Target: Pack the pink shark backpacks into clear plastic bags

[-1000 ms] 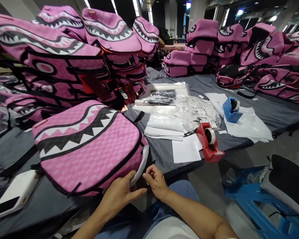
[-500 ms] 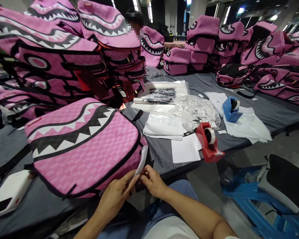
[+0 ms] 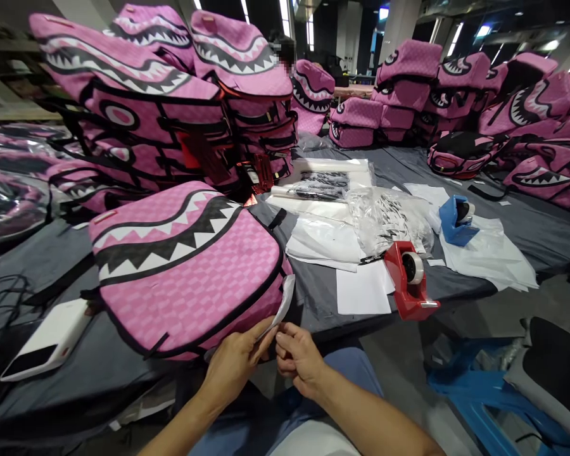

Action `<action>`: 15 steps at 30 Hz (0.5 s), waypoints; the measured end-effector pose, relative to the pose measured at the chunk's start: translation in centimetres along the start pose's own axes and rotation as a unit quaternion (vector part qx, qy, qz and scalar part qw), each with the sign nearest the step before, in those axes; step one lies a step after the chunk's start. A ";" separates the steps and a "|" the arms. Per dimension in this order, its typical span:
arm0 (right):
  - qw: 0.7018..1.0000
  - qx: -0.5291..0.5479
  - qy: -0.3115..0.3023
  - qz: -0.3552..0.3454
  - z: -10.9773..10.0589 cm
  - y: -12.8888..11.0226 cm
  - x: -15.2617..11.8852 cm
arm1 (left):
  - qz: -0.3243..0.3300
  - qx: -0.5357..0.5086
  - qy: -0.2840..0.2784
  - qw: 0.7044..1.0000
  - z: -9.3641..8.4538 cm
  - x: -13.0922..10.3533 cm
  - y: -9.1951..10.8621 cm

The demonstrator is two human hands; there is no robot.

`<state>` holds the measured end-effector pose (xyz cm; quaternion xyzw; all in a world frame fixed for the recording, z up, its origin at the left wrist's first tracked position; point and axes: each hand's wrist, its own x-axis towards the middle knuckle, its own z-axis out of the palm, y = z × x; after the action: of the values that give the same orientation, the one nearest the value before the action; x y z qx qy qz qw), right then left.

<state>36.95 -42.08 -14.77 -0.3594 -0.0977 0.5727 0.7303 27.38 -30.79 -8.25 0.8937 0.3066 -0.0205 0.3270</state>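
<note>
A pink checkered backpack [image 3: 194,272] with a printed shark mouth lies face up on the table in front of me. At its near right edge, a thin white paper-like strip [image 3: 285,304] stands up along the side. My left hand [image 3: 235,358] is closed, pinching the strip's lower end between thumb and fingers, close against the bag. Just right of it, my right hand [image 3: 299,358] is closed too, its fingers curled and the thumb and forefinger meeting by the left fingertips. What lies between those right fingertips is too small to make out.
A red tape dispenser [image 3: 411,282], white sheets [image 3: 363,292] and a blue tape dispenser [image 3: 456,221] are right of the bag. A white power bank-like device [image 3: 47,339] lies left. Stacked pink backpacks [image 3: 171,120] rise behind. A blue stool [image 3: 484,386] stands at right.
My view has swung left, so everything sits further right in the picture. My right fingers are curled in more; the left hand keeps its pinch on the white strip.
</note>
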 end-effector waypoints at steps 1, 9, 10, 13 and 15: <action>0.998 0.047 -0.029 0.028 0.1 -0.1 -0.3 | 0.001 0.003 0.001 1.000 0.0 0.0 0.0; 0.962 0.230 -0.127 0.076 -0.1 -0.2 0.7 | 0.030 -0.035 0.059 0.997 0.7 0.0 -1.6; 0.965 0.224 -0.121 0.064 -0.3 -0.2 0.8 | 0.048 -0.026 0.065 0.996 0.9 0.0 -1.9; 0.973 0.188 -0.125 0.044 -1.1 -0.5 0.7 | 0.208 0.091 0.175 0.958 1.6 -0.1 -2.6; 0.980 0.153 -0.118 0.042 -1.7 -0.7 0.4 | 0.342 0.208 0.290 0.869 2.2 -0.2 -3.0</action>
<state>38.55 -42.53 -15.63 -0.1774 -0.0795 0.6491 0.7355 25.94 -30.42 -11.66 0.9557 0.0517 0.2892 0.0164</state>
